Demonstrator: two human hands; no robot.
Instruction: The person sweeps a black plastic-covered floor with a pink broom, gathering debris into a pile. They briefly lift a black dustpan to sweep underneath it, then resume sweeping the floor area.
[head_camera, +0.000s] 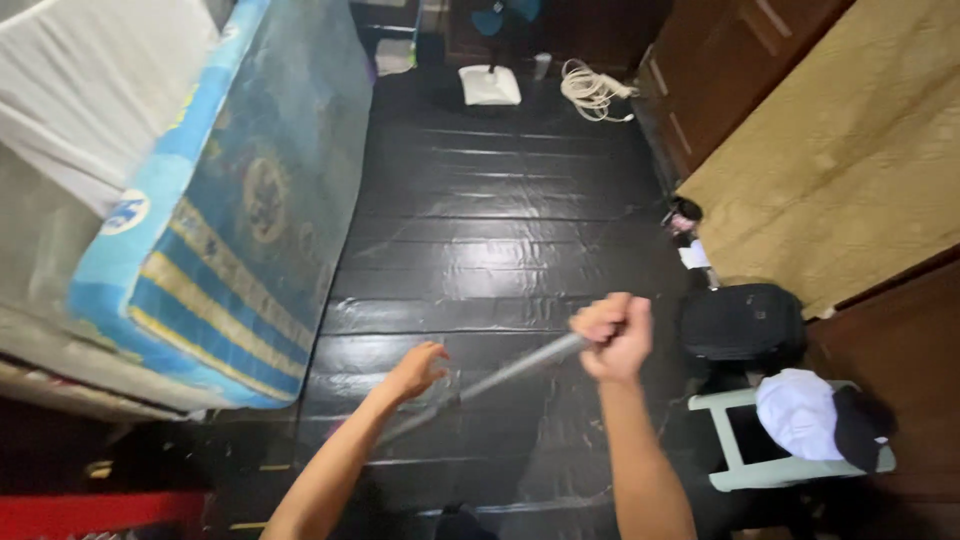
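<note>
1. Right hand (612, 338) is clenched in a full fist around the top of the grey pole (500, 380), which slants down toward seven o'clock.
2. Left hand (420, 368) sits at the pole's lower stretch, fingers curled loosely; whether they actually close on it, I cannot tell.
3. The pole's working end is hidden low in the frame, so what it is touching stays unclear.
4. Progress, judging by the glossy black floor (480, 230): no obvious dirt, so no telling which parts are done.
5. The blue mattress (230, 220) leans at ten o'clock; the black bag (742, 322) and pale stool (740, 445) crowd four o'clock.
</note>
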